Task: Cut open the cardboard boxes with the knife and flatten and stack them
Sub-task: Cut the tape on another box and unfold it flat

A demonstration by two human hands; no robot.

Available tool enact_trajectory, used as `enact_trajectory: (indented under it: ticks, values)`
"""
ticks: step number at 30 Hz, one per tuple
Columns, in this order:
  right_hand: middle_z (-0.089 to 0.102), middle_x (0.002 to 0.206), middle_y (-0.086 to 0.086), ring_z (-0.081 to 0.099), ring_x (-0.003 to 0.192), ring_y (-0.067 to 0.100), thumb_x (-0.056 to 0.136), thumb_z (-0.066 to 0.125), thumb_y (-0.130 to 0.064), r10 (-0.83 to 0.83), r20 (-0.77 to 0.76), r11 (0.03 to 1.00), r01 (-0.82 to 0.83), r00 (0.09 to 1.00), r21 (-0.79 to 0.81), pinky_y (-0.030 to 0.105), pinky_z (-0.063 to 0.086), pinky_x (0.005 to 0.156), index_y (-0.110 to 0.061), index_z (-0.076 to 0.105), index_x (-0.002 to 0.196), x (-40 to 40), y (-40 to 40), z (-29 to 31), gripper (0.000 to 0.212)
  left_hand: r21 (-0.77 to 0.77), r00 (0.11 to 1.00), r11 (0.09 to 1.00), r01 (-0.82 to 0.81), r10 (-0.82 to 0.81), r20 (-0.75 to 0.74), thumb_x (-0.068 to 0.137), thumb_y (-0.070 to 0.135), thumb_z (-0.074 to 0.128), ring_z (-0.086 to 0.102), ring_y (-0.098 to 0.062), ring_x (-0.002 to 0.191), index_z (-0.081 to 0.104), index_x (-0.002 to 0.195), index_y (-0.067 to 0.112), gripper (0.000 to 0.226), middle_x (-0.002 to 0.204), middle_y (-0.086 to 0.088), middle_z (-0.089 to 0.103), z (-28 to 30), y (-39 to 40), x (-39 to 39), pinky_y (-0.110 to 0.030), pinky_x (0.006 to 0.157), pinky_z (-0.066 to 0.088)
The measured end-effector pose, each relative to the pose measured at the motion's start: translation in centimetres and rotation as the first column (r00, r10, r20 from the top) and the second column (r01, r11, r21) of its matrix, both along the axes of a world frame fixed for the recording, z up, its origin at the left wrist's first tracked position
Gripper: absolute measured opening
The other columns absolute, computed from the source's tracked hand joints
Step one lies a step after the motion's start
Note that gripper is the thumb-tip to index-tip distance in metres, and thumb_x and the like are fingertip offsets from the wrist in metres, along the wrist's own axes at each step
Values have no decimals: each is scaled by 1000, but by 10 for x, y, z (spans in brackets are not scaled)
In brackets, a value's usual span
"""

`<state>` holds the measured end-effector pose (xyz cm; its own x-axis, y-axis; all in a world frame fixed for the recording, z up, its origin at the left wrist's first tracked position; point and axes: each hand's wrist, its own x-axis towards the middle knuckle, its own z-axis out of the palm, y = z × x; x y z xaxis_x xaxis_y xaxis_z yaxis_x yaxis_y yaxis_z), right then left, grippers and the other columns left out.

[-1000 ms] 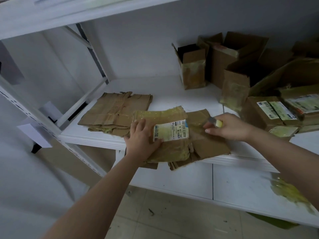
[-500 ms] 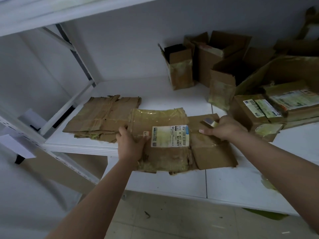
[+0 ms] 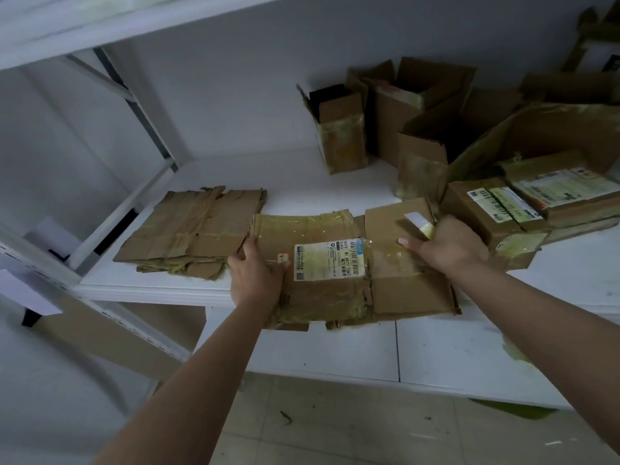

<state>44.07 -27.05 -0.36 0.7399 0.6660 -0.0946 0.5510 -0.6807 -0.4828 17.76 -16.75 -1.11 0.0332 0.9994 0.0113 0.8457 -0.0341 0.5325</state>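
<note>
A flattened cardboard box [image 3: 339, 297] with yellowed tape and a white shipping label lies at the front edge of the white shelf [image 3: 312, 182], partly overhanging it. My left hand [image 3: 254, 273] grips its left edge, thumb on top. My right hand [image 3: 448, 245] holds the knife [image 3: 420, 221], whose pale yellow-and-white end sticks out above the fingers, and presses a finger on the box's right flap. To the left lies a stack of flattened boxes [image 3: 191, 229].
Several opened, upright boxes [image 3: 342, 129] stand at the back of the shelf. Taped, labelled boxes [image 3: 496, 209] are piled at the right, close to my right hand. A metal upright and brace [image 3: 147, 105] bound the left side. Tiled floor lies below.
The flattened box has been spread wider and pressed flatter on the shelf edge. My left hand slid from its top surface to its left edge; my right hand stayed on the right flap.
</note>
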Motion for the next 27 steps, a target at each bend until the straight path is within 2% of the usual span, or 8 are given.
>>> enact_trajectory:
  ticks: [4, 7, 9, 11, 14, 16, 21, 27]
  values:
    - [43, 127, 21, 56, 100, 41, 86, 63, -24, 94, 168, 993, -105, 981, 58, 35, 41, 67, -2, 43, 126, 0, -2, 11, 50, 76, 968, 997, 30, -10, -251, 85, 50, 64, 40, -35, 125, 34, 137, 15, 69, 135, -17, 38, 0, -3, 0, -47, 102, 38]
    - [41, 131, 21, 56, 98, 43, 87, 56, -12, 206, 271, 957, -251, 940, 144, 41, 48, 75, -5, 45, 130, -6, -3, 17, 44, 195, 901, 950, 244, -148, -407, 91, 53, 52, 22, -36, 141, 29, 144, 16, 68, 151, -17, 25, 8, -6, 9, -51, 115, 24]
    - [38, 140, 17, 49, 117, 39, 89, 52, -14, 351, 325, 906, -406, 878, 118, 43, 45, 93, -12, 43, 136, -13, 0, 15, 48, 195, 828, 867, 459, -338, -447, 94, 60, 36, -2, -31, 148, 16, 152, 21, 74, 161, -9, 5, 13, -7, 21, -53, 116, 4]
    - [18, 157, 8, 17, 144, 30, 94, 45, -24, 552, 338, 808, -589, 762, 8, 44, 21, 115, -22, 30, 147, -21, 5, 6, 55, 128, 713, 766, 630, -504, -487, 91, 68, 27, -19, -27, 146, 3, 154, 27, 79, 161, -2, -12, 12, -10, 35, -56, 112, -9]
    - [-16, 158, -7, -25, 143, 19, 88, 12, -62, 725, 320, 680, -707, 610, -193, 51, -9, 114, -41, -3, 150, -28, 10, -18, 67, -6, 577, 691, 723, -608, -546, 78, 84, 11, -32, -28, 141, -13, 151, 35, 91, 158, 0, -24, -5, -10, 47, -67, 109, -11]
    - [-24, 155, -8, -31, 140, 19, 73, -2, -73, 746, 311, 664, -689, 589, -289, 57, -12, 113, -49, -19, 143, -30, 10, -31, 76, -71, 537, 689, 721, -621, -571, 71, 87, 1, -35, -29, 139, -21, 148, 39, 93, 157, 0, -28, -20, -8, 49, -71, 108, -9]
    - [-25, 154, -11, -28, 141, 18, 89, 25, -66, 759, 208, 647, -674, 617, -357, 63, -13, 109, -51, -23, 140, -30, 17, -42, 72, -89, 585, 712, 697, -636, -503, 68, 90, 0, -27, -30, 143, -20, 145, 50, 89, 158, 5, -24, -42, -7, 48, -69, 110, -2]
    - [-28, 154, -11, -30, 140, 17, 90, 29, -63, 772, 174, 623, -672, 612, -401, 64, -12, 109, -47, -22, 142, -29, 24, -48, 75, -98, 594, 733, 673, -615, -519, 69, 90, 4, -17, -29, 147, -7, 148, 49, 90, 161, 7, -13, -44, -7, 49, -68, 111, 1]
